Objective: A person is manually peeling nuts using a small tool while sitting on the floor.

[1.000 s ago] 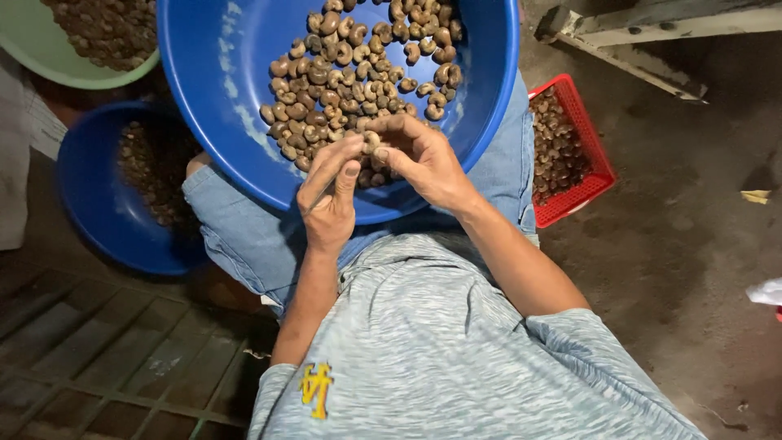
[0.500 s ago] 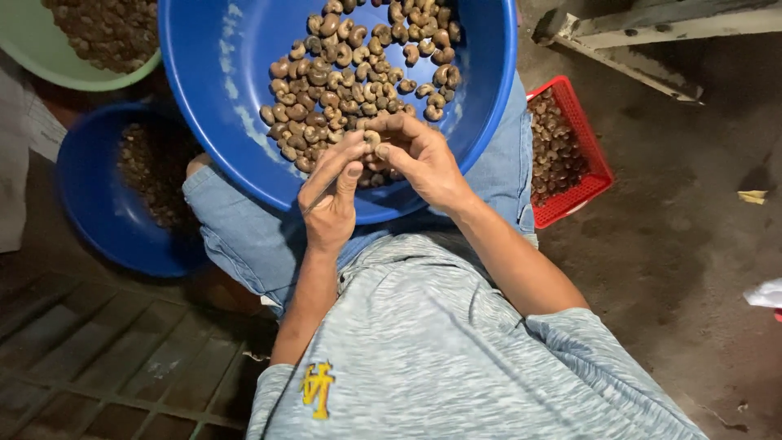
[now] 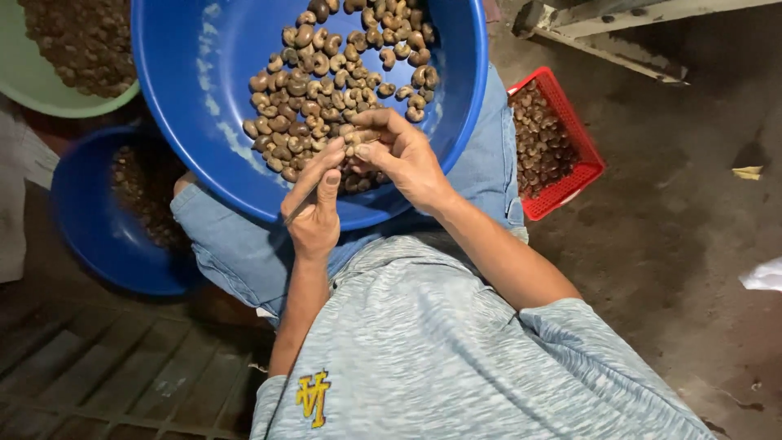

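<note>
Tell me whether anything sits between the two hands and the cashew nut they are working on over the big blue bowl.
Nothing visible does. The right hand pinches the pale cashew nut directly, and the left hand brings a thin metal pick up to it above the large blue plastic bowl.

Small tan cashew nut (image 3: pixel 352 149) pinched over blue basin (image 3: pixel 204 98) of nuts

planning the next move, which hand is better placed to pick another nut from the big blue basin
Right, probably. The right hand lies over the nut pile in the big blue basin, fingers pinching one nut. The left hand sits at the near rim, holding a thin tool.
</note>
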